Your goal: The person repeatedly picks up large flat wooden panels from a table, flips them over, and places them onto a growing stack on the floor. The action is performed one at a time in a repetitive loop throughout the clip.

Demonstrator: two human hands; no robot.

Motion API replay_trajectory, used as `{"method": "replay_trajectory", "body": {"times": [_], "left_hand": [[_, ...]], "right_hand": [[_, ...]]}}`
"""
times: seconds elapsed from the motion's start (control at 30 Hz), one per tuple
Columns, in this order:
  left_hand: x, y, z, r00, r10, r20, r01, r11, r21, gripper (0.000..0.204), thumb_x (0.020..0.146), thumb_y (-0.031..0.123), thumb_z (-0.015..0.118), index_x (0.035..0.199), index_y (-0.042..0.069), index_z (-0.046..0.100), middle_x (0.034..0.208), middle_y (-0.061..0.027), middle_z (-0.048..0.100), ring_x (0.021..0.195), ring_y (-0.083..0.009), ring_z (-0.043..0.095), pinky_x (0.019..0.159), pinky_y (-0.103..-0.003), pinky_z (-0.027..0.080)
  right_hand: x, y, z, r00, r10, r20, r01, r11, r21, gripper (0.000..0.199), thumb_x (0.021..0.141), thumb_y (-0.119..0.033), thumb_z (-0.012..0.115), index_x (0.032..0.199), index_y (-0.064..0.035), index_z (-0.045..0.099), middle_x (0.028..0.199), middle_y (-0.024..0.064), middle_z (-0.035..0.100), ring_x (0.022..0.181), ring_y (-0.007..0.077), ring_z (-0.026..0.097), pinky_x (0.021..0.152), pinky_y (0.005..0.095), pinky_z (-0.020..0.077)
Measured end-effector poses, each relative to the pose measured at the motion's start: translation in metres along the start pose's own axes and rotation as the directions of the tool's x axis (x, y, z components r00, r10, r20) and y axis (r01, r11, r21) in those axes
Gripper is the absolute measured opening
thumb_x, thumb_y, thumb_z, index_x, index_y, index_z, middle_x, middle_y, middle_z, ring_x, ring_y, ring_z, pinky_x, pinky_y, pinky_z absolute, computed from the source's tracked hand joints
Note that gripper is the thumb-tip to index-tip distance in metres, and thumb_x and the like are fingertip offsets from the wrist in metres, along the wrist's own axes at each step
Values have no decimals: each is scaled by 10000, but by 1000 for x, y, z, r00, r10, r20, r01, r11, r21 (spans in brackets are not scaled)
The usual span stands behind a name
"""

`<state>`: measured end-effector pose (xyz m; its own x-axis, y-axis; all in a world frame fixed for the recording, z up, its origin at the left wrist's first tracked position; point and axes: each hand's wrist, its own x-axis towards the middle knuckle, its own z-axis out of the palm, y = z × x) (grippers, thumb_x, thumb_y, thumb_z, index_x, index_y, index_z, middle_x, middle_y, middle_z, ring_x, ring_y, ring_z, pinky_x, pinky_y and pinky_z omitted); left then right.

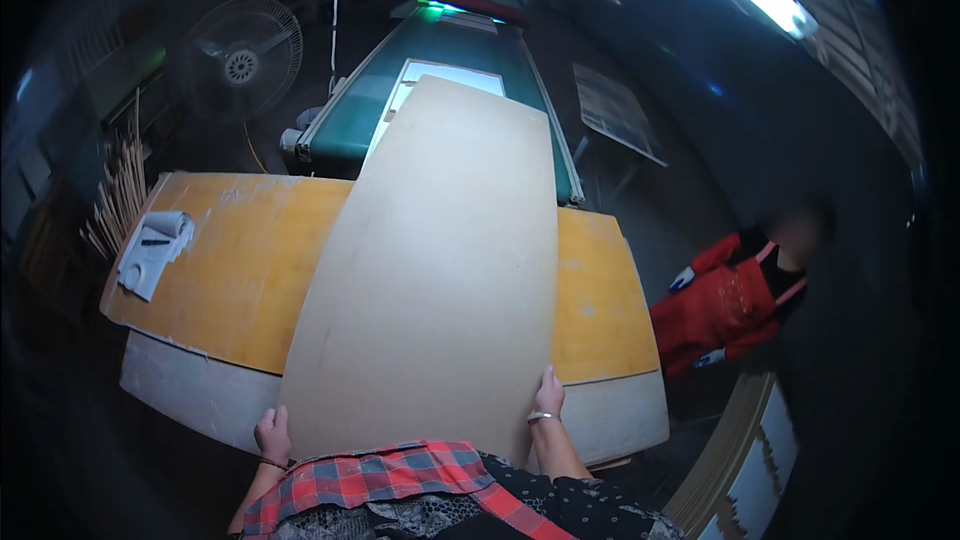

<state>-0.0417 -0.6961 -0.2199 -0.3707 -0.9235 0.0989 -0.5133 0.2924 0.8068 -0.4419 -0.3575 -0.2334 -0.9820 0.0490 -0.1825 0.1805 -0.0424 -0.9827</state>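
A large beige board (440,270) stretches from close to my body out over the yellow tabletop to the green conveyor belt. My left hand (272,433) grips its near left edge, fingers mostly hidden. At the near right edge my right hand (549,394) is closed on the same board, a bracelet at the wrist. The far end of the board overlaps a white panel (470,75) lying on the green conveyor belt (350,100). Whether the board touches that panel I cannot tell.
On the yellow tabletop (240,270), left, lie a notepad and pen (155,245). A fan (240,65) and a bundle of thin wooden strips (120,185) stand at left. A person in a red apron (730,300) is at right, near stacked panels (735,460).
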Motion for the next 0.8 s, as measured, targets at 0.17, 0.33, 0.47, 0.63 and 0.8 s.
{"method": "replay_trajectory", "body": {"times": [0.17, 0.33, 0.47, 0.63, 0.8], "left_hand": [[5, -2, 11, 997, -74, 0, 74, 997, -39, 391, 840, 278, 542, 591, -12, 457, 536, -193, 427, 469, -257, 376, 475, -387, 340], [32, 6, 53, 983, -183, -17, 175, 961, -212, 411, 821, 315, 564, 598, -14, 461, 540, -188, 423, 465, -218, 379, 475, -372, 345], [108, 39, 90, 982, -168, -88, 160, 983, -92, 435, 819, 383, 547, 609, 7, 489, 580, -205, 466, 472, -262, 391, 489, -381, 358], [198, 109, 138, 970, -244, -11, 241, 946, 218, 416, 811, 434, 514, 751, 25, 552, 722, -171, 560, 701, -300, 554, 660, -407, 423], [215, 106, 164, 997, 29, -68, 20, 782, 623, 455, 778, 371, 585, 1020, 0, 483, 1004, -209, 533, 977, -338, 511, 878, -420, 384]], "right_hand": [[-12, -39, 9, 1000, 8, 7, -8, 1000, 29, 424, 938, -343, 410, 895, 39, 588, 829, 51, 593, 710, 113, 523, 647, 261, 446], [23, -51, 33, 999, 5, -40, -5, 1000, 1, 426, 939, -348, 405, 869, 27, 595, 777, 37, 590, 692, 111, 526, 626, 264, 449], [119, -57, 106, 996, -30, 78, 29, 999, 19, 429, 939, -340, 403, 841, 24, 607, 718, 17, 579, 658, 96, 518, 587, 264, 443], [235, -94, 172, 952, -260, 164, 297, 642, -707, 365, 832, -366, 519, 897, -23, 624, 736, 84, 578, 729, 239, 561, 710, 322, 452], [211, -80, 191, 976, -147, 158, 193, 260, -946, 502, 822, -454, 495, 1044, -11, 577, 1205, 200, 450, 1102, 383, 433, 914, 435, 373]]}}
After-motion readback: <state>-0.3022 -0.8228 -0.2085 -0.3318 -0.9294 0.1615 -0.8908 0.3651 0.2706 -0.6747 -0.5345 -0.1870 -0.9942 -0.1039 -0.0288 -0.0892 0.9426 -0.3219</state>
